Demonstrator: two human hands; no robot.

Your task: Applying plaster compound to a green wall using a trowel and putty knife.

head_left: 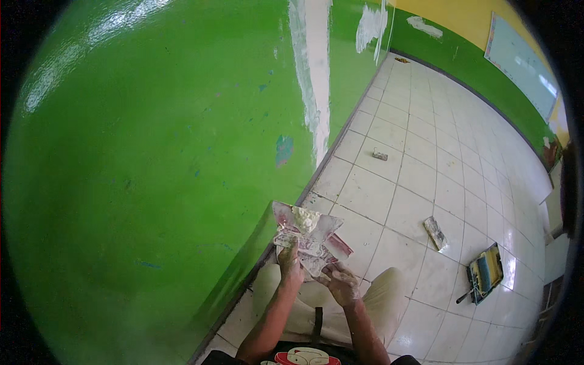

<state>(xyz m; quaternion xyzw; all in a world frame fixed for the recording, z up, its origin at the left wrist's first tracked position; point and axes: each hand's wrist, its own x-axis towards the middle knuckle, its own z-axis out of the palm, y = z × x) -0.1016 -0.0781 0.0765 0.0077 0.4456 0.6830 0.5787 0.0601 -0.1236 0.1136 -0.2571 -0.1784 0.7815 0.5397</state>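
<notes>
My left hand (289,260) grips a flat putty blade (292,220) smeared with white filler; a lump of white filler (306,218) sits on its upper end. My right hand (340,282) holds a second putty knife (331,240) with a reddish edge, pressed against the first blade. Both hands are dusted with dried filler. They work close to a glossy green wall (158,158), just above my knees in beige trousers (377,298).
White filler streaks (311,73) run down the green wall. On the white tiled floor (426,121) lie a small scraper (435,232), a paint tray with a roller (485,274) and a small grey lump (380,156). A pale board (523,64) hangs on the far wall.
</notes>
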